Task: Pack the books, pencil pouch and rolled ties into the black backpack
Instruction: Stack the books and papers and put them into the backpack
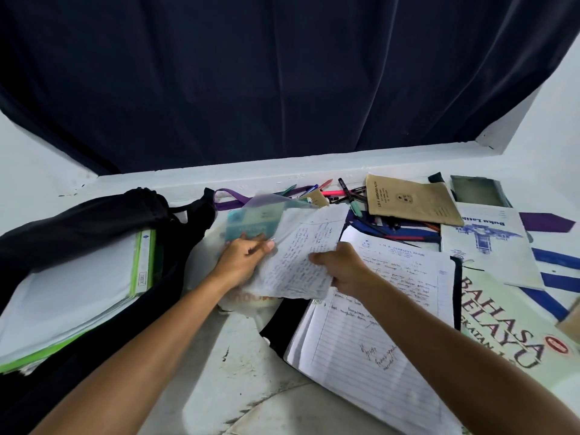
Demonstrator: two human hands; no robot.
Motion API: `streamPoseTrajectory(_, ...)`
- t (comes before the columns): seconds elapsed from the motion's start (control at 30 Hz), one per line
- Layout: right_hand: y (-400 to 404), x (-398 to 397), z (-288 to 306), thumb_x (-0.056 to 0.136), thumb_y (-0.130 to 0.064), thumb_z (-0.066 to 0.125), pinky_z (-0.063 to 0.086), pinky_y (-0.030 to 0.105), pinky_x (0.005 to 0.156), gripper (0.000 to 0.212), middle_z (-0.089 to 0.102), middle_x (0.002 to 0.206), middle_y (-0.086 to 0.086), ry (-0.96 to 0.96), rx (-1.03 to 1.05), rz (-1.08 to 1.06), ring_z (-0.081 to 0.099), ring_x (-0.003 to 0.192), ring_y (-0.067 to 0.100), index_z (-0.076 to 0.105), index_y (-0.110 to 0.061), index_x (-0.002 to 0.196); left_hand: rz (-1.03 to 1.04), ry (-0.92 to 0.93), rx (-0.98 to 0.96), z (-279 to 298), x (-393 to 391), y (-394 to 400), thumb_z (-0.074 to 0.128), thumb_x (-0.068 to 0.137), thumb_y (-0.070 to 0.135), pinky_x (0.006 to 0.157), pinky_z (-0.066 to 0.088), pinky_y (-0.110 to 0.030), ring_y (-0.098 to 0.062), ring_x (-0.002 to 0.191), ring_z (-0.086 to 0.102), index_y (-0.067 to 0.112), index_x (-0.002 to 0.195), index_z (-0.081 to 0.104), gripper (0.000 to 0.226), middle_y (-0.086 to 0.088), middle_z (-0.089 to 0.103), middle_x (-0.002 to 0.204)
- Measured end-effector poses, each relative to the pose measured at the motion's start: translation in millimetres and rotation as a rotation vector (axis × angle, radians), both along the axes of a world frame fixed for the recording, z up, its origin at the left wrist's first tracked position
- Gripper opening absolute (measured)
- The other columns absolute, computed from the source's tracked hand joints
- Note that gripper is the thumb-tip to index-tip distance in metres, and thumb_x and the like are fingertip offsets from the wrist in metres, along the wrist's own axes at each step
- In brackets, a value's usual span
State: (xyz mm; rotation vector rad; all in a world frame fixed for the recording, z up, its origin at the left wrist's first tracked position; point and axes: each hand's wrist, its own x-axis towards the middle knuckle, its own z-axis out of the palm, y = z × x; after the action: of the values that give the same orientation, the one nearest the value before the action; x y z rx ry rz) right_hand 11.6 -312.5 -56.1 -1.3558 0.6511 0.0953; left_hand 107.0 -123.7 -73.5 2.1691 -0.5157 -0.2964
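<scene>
Fingers of left hand [243, 260] & right hand [340, 266] pinch handwritten white sheets [296, 262] at frame centre; open black fabric backpack [94, 211] lies left, nearer left hand.

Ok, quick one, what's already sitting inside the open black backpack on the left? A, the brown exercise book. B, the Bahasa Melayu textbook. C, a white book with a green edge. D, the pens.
C: the white book with a green edge lies inside the open black backpack, while the brown exercise book, pens and Bahasa Melayu textbook lie outside it on the right.
</scene>
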Motion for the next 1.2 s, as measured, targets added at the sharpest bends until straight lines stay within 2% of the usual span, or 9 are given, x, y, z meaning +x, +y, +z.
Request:
streamPoseTrajectory(0.07, 14, 7, -1, 0.091, 0.000, 0.061, 0.053, 0.032, 0.053, 0.025, 0.066, 0.099, 0.015, -0.011, 0.013, -0.021, 0.065, 0.080, 0.027, 0.054, 0.004, 0.115, -0.012, 0.009, 0.028, 1, 0, 0, 0.056, 0.096, 0.034, 0.111, 0.018, -0.022, -0.019, 0.145, 0.024, 0.014, 0.113, 0.072, 0.031, -0.003, 0.051, 0.144)
streamPoseTrajectory(0.2, 30, 15, 6, 0.096, -0.014, 0.058, 0.056, 0.042, 0.064, 0.018, 0.067, 0.104, 0.016, 0.004, 0.180, 0.046, 0.066, 0.086, 0.030, 0.058, -0.004, 0.111, 0.004, 0.022, -0.023, 4, -5, 0, 0.057, 0.096, 0.030, 0.092, 0.033, -0.011, -0.012, 0.127, 0.046, 0.004, 0.106, 0.073, 0.032, -0.005, 0.052, 0.142)
streamPoseTrajectory(0.33, 6, 8, 11, 0.098, -0.009, 0.048, 0.059, 0.043, 0.064, 0.013, 0.068, 0.089, 0.017, 0.096, 0.139, 0.204, 0.068, 0.076, 0.031, 0.054, -0.002, 0.108, -0.018, 0.049, -0.033, 5, -8, 2, 0.054, 0.097, 0.031, 0.103, 0.028, -0.022, -0.021, 0.135, 0.042, 0.004, 0.110, 0.070, 0.035, -0.004, 0.047, 0.146)
streamPoseTrajectory(0.43, -3, 6, 9, 0.096, 0.007, 0.042, 0.061, 0.042, 0.060, 0.025, 0.070, 0.099, 0.024, 0.133, 0.080, 0.247, 0.071, 0.076, 0.033, 0.051, 0.006, 0.119, -0.021, 0.022, -0.034, 5, -7, 2, 0.054, 0.096, 0.034, 0.109, 0.027, -0.026, -0.021, 0.138, 0.039, 0.006, 0.110, 0.070, 0.035, -0.005, 0.046, 0.147)
streamPoseTrajectory(0.5, 3, 10, 9, 0.094, 0.011, 0.040, 0.061, 0.042, 0.060, 0.030, 0.067, 0.109, 0.028, 0.121, 0.084, 0.245, 0.069, 0.080, 0.037, 0.050, 0.008, 0.122, -0.023, -0.008, -0.018, 4, -5, 2, 0.055, 0.096, 0.038, 0.119, 0.021, -0.037, -0.023, 0.144, 0.031, 0.009, 0.110, 0.072, 0.036, -0.007, 0.047, 0.147)
streamPoseTrajectory(0.6, 15, 19, 9, 0.093, 0.015, 0.038, 0.060, 0.042, 0.056, 0.033, 0.067, 0.102, 0.026, 0.085, 0.114, 0.228, 0.068, 0.076, 0.037, 0.050, 0.008, 0.123, -0.063, -0.089, 0.065, 3, -3, 2, 0.052, 0.091, 0.053, 0.121, 0.011, -0.050, -0.023, 0.148, 0.018, 0.024, 0.118, 0.069, 0.043, -0.006, 0.045, 0.148)
streamPoseTrajectory(0.77, 32, 27, 10, 0.093, 0.017, 0.037, 0.059, 0.040, 0.050, 0.036, 0.068, 0.089, 0.021, 0.024, 0.228, 0.187, 0.069, 0.062, 0.032, 0.052, 0.002, 0.122, -0.066, -0.166, 0.114, 10, -7, -1, 0.047, 0.099, 0.040, 0.121, -0.002, -0.042, -0.019, 0.149, 0.015, 0.022, 0.127, 0.063, 0.037, -0.002, 0.041, 0.151)
streamPoseTrajectory(0.9, 38, 27, 5, 0.094, 0.015, 0.038, 0.060, 0.039, 0.053, 0.037, 0.068, 0.095, 0.021, 0.014, 0.230, 0.227, 0.071, 0.067, 0.032, 0.051, -0.002, 0.124, -0.052, -0.152, 0.085, 10, -8, 0, 0.048, 0.099, 0.038, 0.120, -0.001, -0.037, -0.017, 0.148, 0.019, 0.021, 0.129, 0.061, 0.037, -0.001, 0.042, 0.150)
streamPoseTrajectory(1.2, 47, 44, 2, 0.094, 0.014, 0.038, 0.061, 0.039, 0.056, 0.030, 0.069, 0.087, 0.017, -0.005, 0.243, 0.244, 0.070, 0.066, 0.030, 0.062, -0.004, 0.101, -0.048, -0.175, 0.105, 11, -11, 0, 0.047, 0.101, 0.036, 0.119, 0.001, -0.036, -0.016, 0.148, 0.021, 0.021, 0.130, 0.061, 0.036, -0.001, 0.043, 0.150)
